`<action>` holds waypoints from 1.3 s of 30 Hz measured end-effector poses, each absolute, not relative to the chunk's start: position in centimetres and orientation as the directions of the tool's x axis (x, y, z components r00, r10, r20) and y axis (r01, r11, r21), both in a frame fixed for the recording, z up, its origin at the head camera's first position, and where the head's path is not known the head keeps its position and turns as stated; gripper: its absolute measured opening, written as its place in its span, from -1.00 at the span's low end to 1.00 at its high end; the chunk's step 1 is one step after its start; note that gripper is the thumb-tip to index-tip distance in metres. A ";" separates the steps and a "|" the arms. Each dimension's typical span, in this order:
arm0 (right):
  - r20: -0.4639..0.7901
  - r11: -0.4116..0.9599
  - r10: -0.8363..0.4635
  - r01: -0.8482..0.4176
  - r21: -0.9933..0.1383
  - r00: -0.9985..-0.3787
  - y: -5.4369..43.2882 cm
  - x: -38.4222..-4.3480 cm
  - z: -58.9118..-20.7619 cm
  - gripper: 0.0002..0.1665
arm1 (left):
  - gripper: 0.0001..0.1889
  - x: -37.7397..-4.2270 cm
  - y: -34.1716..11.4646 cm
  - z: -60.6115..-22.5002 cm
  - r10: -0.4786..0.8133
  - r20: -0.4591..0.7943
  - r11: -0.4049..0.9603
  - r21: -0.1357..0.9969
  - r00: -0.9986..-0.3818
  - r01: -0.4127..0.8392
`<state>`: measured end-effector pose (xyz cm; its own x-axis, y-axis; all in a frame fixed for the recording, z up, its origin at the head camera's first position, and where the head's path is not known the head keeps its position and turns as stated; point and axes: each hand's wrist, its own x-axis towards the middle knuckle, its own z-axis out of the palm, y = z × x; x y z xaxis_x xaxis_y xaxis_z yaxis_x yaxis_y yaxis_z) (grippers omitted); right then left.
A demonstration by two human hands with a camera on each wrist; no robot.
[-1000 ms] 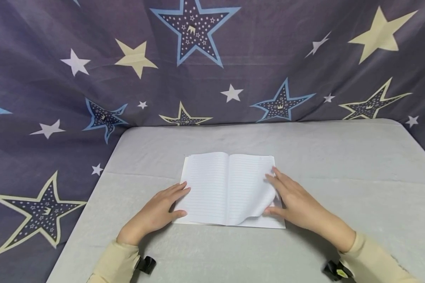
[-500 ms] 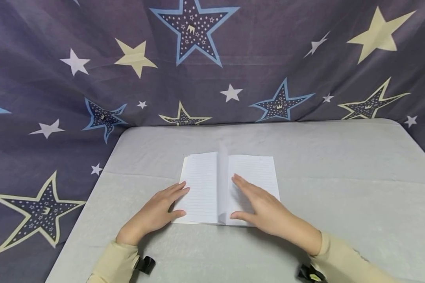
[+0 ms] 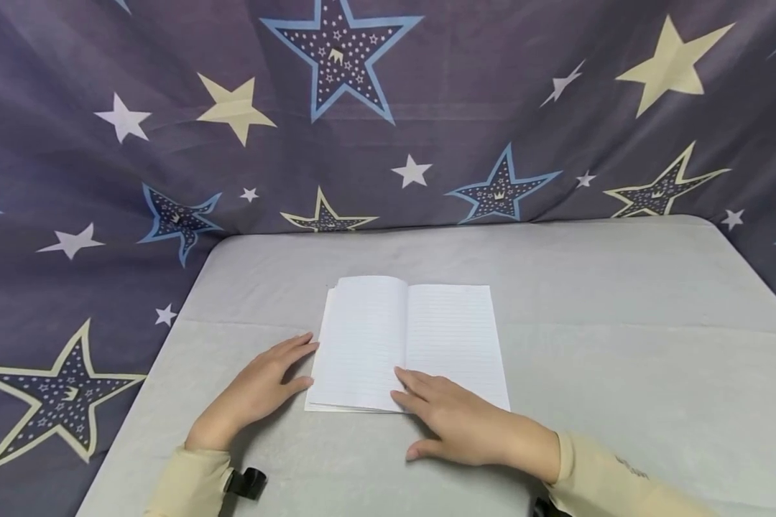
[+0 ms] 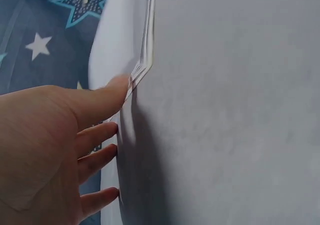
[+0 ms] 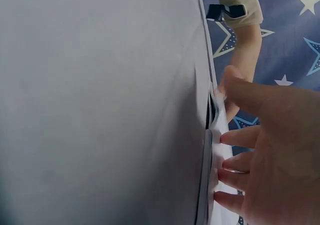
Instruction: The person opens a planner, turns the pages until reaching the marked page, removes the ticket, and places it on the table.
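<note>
An opened lined notebook (image 3: 362, 330) lies flat on the table, its left page curving up a little near the spine. My left hand (image 3: 255, 388) is at the notebook's left edge, fingers fairly straight and thumb spread; in the left wrist view its thumb meets the corner of the stacked pages (image 4: 145, 35). Across the lower part of the spine and right page rests my right hand (image 3: 462, 424), fingers extended and thumb over the table in front. The right wrist view has the fingertips of that hand (image 5: 285, 145) along the notebook's lower edge (image 5: 215, 150).
A pale grey cloth covers the table (image 3: 621, 359) under the notebook. Behind and to the left hangs a dark curtain (image 3: 362, 165) printed with stars. Both sleeves are beige, and a black wrist device (image 3: 247, 483) sits by the left cuff.
A page lifted at its right corner has turned over to the left side. My right hand has moved left and toward the front, to the spine. The left hand stays by the left edge.
</note>
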<state>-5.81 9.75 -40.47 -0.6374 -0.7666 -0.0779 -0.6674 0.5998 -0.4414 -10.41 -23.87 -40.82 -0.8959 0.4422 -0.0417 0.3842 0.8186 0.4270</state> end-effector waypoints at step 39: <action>-0.004 0.689 -0.614 -0.532 -0.492 -0.790 20.4 -8.6 -40.8 -0.14 | -0.30 -10.2 -22.1 -41.3 0.478 -0.092 0.812 0.426 -0.873 0.399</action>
